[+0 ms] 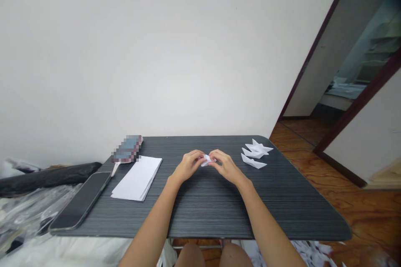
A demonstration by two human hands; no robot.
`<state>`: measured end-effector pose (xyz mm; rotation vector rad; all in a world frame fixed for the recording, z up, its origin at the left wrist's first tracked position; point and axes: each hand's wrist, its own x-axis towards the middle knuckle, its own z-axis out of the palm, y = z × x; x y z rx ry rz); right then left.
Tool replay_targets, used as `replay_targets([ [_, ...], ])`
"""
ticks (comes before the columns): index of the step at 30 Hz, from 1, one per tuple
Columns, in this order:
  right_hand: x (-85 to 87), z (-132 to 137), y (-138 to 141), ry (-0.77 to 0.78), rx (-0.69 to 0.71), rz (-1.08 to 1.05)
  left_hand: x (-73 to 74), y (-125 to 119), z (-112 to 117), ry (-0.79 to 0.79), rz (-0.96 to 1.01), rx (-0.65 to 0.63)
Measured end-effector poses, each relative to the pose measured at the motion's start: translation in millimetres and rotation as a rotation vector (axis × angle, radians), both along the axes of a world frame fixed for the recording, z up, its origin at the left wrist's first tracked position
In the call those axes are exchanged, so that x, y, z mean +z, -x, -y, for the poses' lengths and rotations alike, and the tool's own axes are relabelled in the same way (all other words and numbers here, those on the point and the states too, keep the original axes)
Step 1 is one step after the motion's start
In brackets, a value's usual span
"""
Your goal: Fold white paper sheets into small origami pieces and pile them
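A small piece of folded white paper (206,159) is pinched between both hands above the middle of the dark table. My left hand (189,164) grips its left side with thumb and fingers closed. On the other side, my right hand (226,166) holds it the same way, fingertips partly covering the paper. Its full shape is hidden by the fingers. To the right of my hands lie several folded paper boats (254,161), grouped close together. A stack of white paper sheets (138,178) rests on the left part of the table.
A smartphone (82,202) lies at the table's left edge, and a pixelated packet (128,149) sits behind the sheets. The dark table (213,212) meets a white wall (200,50). Plastic-wrapped items (40,204) are piled at left; white paper pieces (310,252) lie below, right.
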<state>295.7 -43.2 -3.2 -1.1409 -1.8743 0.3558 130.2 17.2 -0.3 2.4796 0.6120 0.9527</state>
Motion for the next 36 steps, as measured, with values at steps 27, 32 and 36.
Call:
replay_targets([
  [27, -5.2, -5.1, -5.0, 0.067, 0.005, -0.242, -3.6, 0.2, -4.9, 0.284, 0.191, -0.109],
  [32, -5.5, -5.7, -3.5, 0.109, 0.04, -0.36, -2.7, 1.2, -4.7, 0.31, 0.216, -0.123],
  [36, -7.3, -6.7, -4.0, 0.135, 0.045, -0.358, -0.6, 1.1, -2.9, 0.282, 0.201, -0.109],
])
